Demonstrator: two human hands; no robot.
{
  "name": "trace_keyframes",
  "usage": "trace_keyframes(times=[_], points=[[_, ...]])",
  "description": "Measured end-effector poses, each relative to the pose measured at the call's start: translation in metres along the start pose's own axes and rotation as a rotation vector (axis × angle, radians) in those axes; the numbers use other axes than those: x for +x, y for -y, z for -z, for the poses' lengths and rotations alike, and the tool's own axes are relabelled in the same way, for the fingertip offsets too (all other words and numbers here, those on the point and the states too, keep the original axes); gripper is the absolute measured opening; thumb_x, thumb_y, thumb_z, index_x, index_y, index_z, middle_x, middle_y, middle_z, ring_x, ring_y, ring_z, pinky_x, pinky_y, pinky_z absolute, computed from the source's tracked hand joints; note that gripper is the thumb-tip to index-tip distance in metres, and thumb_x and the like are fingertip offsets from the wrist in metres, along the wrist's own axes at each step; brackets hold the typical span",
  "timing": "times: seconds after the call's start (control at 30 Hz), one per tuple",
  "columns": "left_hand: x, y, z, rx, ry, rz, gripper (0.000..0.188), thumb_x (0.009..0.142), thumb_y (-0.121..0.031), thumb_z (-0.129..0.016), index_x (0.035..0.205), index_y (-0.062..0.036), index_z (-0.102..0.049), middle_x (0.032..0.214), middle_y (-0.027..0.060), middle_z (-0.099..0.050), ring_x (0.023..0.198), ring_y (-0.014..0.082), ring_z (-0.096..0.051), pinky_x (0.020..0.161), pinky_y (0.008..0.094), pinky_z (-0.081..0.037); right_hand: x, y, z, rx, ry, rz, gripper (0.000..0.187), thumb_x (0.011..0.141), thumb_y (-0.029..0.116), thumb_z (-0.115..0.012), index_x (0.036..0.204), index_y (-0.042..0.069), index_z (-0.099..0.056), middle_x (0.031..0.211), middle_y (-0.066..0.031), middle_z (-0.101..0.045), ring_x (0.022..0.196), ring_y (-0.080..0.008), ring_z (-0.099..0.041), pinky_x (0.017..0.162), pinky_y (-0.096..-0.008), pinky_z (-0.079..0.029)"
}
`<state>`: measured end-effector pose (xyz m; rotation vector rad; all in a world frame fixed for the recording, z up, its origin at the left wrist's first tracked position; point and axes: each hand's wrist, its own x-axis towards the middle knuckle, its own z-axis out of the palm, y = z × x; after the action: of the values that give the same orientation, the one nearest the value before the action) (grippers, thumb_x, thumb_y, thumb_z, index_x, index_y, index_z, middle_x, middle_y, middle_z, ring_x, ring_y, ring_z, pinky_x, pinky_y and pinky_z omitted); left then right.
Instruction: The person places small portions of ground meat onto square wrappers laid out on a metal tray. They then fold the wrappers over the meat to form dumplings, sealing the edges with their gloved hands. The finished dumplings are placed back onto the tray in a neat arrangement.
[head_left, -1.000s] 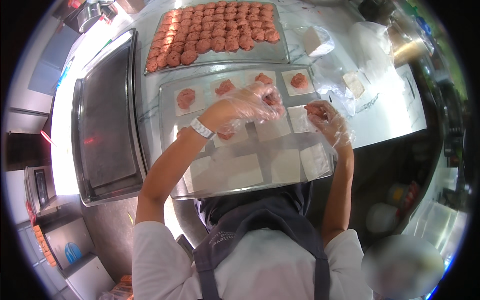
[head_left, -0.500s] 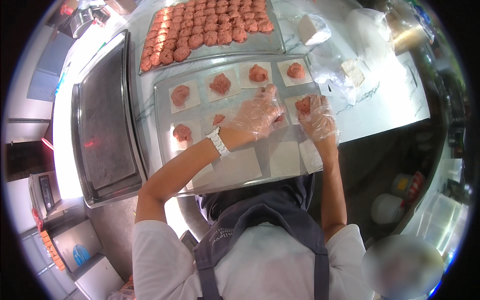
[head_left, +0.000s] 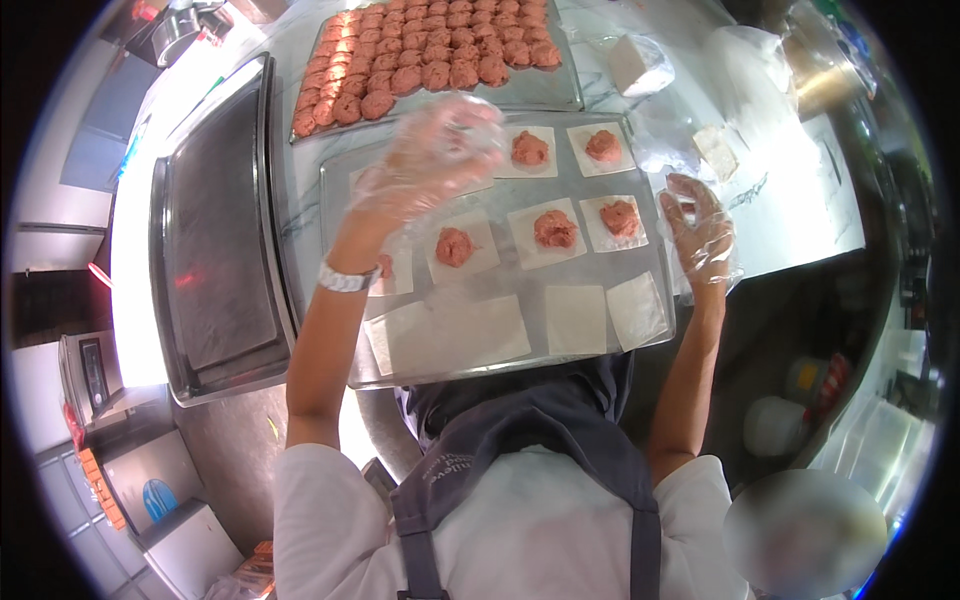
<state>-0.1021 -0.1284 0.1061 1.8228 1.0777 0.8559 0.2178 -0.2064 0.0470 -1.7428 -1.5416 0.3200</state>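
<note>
My left hand (head_left: 440, 150), in a clear plastic glove, hangs over the far left of a metal tray (head_left: 520, 284), between it and the tray of meat balls behind. Motion smears its fingers, and whatever they may hold is hidden. Off the right edge of the same tray is my gloved right hand (head_left: 700, 228), its fingers loosely curled and apart, with nothing seen in them. Square pale wrappers (head_left: 575, 320) lie on the tray in rows. Each visible wrapper in the two farther rows bears a lump of pink minced meat (head_left: 555, 229); the nearest wrappers are bare.
Behind, a second tray (head_left: 545, 97) carries many rows of meat balls (head_left: 437, 76). An empty dark baking tray (head_left: 222, 250) lies at the left. White blocks (head_left: 640, 66) and plastic bags (head_left: 745, 75) sit at the back right.
My left hand has left the middle of the tray and swung up and left toward the meat balls. My right hand has drawn away rightward from the lump at the right edge.
</note>
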Motion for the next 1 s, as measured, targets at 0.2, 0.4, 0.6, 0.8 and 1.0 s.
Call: trace_keyframes(times=[0.2, 0.4, 0.6, 0.8, 1.0], points=[[-0.031, -0.024, 0.052, -0.199, -0.383, 0.08, 0.026, 0.086, -0.025, -0.068, 0.106, -0.0092, -0.066, 0.112, 0.0012, -0.063, 0.092, 0.0125, -0.059, 0.076, 0.0267, -0.046, 0.027, 0.049, -0.036, 0.125, 0.081, 0.103, 0.026, 0.086, 0.017, -0.067, 0.108, 0.004, -0.064, 0.103, -0.0129, -0.067, 0.083, -0.0214, -0.065, 0.073, -0.0315, -0.053], [-0.087, -0.014, 0.066, -0.063, -0.604, 0.141, 0.035, 0.081, -0.036, -0.072, 0.103, -0.0088, -0.067, 0.103, 0.0015, -0.066, 0.085, 0.0109, -0.059, 0.069, 0.024, -0.042, 0.075, 0.069, -0.104, 0.118, 0.216, 0.376, 0.032, 0.089, 0.024, -0.062, 0.116, 0.006, -0.061, 0.11, -0.0126, -0.067, 0.09, -0.0255, -0.067, 0.08, -0.035, -0.053], [-0.138, -0.004, 0.075, -0.183, -0.769, 0.257, 0.027, 0.081, -0.025, -0.071, 0.101, -0.0072, -0.066, 0.092, 0.0003, -0.065, 0.077, 0.0077, -0.057, 0.068, 0.0216, -0.043, 0.168, 0.047, -0.175, -0.571, 0.25, 0.735, 0.042, 0.086, 0.029, -0.062, 0.123, 0.009, -0.057, 0.112, -0.0182, -0.064, 0.094, -0.0319, -0.064, 0.084, -0.0401, -0.051], [-0.176, -0.003, 0.081, -0.226, -0.938, 0.221, 0.03, 0.073, -0.028, -0.078, 0.092, -0.0074, -0.069, 0.088, 0.0025, -0.067, 0.073, 0.0092, -0.058, 0.063, 0.0217, -0.042, 0.194, 0.077, -0.219, -0.629, 0.374, 0.549, 0.037, 0.086, 0.027, -0.058, 0.118, 0.008, -0.059, 0.106, -0.0161, -0.066, 0.099, -0.0327, -0.062, 0.086, -0.0433, -0.05], [-0.174, 0.003, 0.075, -0.235, -0.916, 0.262, 0.02, 0.077, -0.019, -0.072, 0.092, -0.0066, -0.068, 0.09, 0.0035, -0.066, 0.072, 0.009, -0.057, 0.062, 0.0216, -0.042, 0.214, 0.046, -0.249, -0.911, 0.239, 0.849, 0.024, 0.082, 0.014, -0.054, 0.102, 0.006, -0.065, 0.095, -0.0142, -0.069, 0.09, -0.0299, -0.065, 0.079, -0.0417, -0.052]])
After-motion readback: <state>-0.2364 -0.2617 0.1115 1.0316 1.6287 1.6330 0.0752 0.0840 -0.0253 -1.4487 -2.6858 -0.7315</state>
